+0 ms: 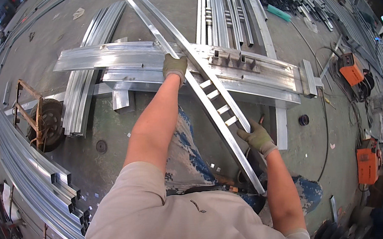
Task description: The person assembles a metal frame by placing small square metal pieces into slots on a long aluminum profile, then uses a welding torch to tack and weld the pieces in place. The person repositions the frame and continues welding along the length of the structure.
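A long ladder-like metal frame (pixel 221 91) slants from the far left toward my body. Its two rails are joined by several short crosspieces (pixel 223 109) in the nearer half. My left hand (pixel 174 66), in a greenish work glove, is closed around the left rail about midway along. The other glove is on my right hand (pixel 256 138), whose fingers wrap the near end of the right rail. Beneath the frame, a wide shiny metal beam (pixel 105 57) lies crosswise, and the rails pass over it. Small dark angled brackets (pixel 232 61) sit on that beam, right of the frame.
Bundles of metal tubes lie at left (pixel 30 168) and beyond the beam (pixel 217 11). A rusty wheeled frame (pixel 34 113) stands left. Orange welding machines (pixel 350 71) and cables are on the right. A dark round spool (pixel 303 120) rests on the floor.
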Demonstrator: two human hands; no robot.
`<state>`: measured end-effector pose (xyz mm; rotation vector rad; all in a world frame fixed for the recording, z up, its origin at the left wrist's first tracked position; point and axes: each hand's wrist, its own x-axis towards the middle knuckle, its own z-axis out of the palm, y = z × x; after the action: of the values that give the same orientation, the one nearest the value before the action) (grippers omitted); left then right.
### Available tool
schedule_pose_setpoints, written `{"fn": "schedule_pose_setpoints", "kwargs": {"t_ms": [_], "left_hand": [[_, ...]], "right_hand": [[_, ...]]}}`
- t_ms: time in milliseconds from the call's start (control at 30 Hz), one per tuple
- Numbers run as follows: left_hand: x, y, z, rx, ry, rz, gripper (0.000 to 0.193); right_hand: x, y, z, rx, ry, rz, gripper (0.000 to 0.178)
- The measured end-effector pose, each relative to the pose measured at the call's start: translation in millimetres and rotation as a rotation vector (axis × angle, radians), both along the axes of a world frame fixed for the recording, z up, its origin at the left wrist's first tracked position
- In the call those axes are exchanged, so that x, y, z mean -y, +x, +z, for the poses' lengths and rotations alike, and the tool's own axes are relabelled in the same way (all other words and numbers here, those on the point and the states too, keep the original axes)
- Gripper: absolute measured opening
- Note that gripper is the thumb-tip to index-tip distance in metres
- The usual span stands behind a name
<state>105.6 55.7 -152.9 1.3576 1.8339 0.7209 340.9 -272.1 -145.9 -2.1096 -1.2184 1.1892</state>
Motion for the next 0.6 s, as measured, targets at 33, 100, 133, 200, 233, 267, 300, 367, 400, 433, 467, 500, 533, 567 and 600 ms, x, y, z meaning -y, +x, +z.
{"fn": "schedule_pose_setpoints", "kwargs": {"t_ms": [33, 100, 133, 200, 233, 267, 300, 367, 400, 433, 467, 500, 533, 567, 600], "left_hand": [[2.5, 0.1, 0.7, 0.002, 0.055, 0.006, 0.078], [4.7, -3.0, 3.3, 0.007, 0.166, 0.019, 0.071], [6.6, -1.4, 4.9, 0.048, 0.228, 0.031, 0.072], [13.0, 1.3, 7.1, 0.085, 0.281, 0.055, 0.075], [24.1, 9.5, 15.9, 0.129, 0.297, 0.046, 0.076], [25.8, 12.1, 22.9, 0.167, 0.305, 0.057, 0.080], [33.8, 10.7, 25.0, 0.308, 0.357, 0.038, 0.077], [42.6, 6.4, 37.0, 0.520, 0.437, -0.013, 0.069], [52.4, 6.0, 53.1, 0.599, 0.527, -0.064, 0.065], [34.7, -20.2, 44.0, 0.447, 0.752, -0.100, 0.061], [58.4, -24.7, 68.0, 0.453, 0.695, -0.083, 0.060], [65.9, -41.5, 69.0, 0.541, 0.658, -0.045, 0.059], [74.9, -57.7, 68.8, 0.529, 0.645, -0.018, 0.060], [96.0, -61.5, 77.9, 0.594, 0.512, 0.025, 0.061], [90.4, -99.5, 47.9, 0.517, 0.588, 0.022, 0.058]], "right_hand": [[7.2, 3.1, 4.9, 0.004, -0.011, 0.007, 0.068], [26.7, 10.5, 8.0, -0.042, -0.024, 0.019, 0.076], [38.3, 15.6, 8.1, -0.003, -0.029, 0.009, 0.077], [64.0, 22.3, 0.6, 0.117, 0.022, -0.010, 0.081], [77.1, 26.0, 2.8, 0.120, -0.041, -0.008, 0.080], [81.2, 27.9, 8.6, 0.123, -0.087, 0.000, 0.079], [85.0, 28.5, 13.4, 0.124, -0.134, 0.009, 0.078], [89.6, 25.3, 22.1, 0.192, -0.195, 0.077, 0.074], [101.8, 31.8, 10.7, 0.175, -0.163, 0.049, 0.073], [100.9, 31.6, -2.8, 0.142, -0.117, 0.055, 0.072], [103.9, 27.3, 12.7, 0.095, -0.149, 0.012, 0.070], [103.0, 24.5, 20.7, 0.085, -0.172, 0.003, 0.067], [106.8, 27.9, 13.4, 0.106, -0.151, 0.008, 0.065], [115.9, 34.2, 4.8, 0.135, -0.136, 0.002, 0.064], [111.5, 30.2, 2.5, 0.114, -0.090, 0.021, 0.064]]}}
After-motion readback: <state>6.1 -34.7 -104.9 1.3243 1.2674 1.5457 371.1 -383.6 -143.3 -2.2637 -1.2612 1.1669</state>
